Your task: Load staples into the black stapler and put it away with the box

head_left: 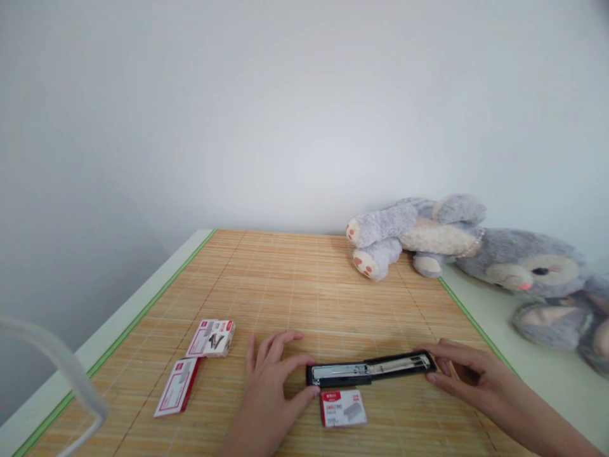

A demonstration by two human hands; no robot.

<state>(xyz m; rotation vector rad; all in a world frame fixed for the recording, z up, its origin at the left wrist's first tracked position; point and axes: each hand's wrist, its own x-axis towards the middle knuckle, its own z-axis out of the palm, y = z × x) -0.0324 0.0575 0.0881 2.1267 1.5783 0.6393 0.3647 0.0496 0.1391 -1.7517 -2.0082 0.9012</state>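
Left hand (270,388) and right hand (469,368) hold open stapler (367,370) crosswise.

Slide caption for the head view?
Left hand and right hand hold an opened black stapler by its ends; a staple box lies beside it on the mat.

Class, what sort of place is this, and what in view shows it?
Probably a desk or table at home, by a plain wall: a plush toy lies at the back right, a slatted mat covers much of the top, and an opened stapler is near the front.
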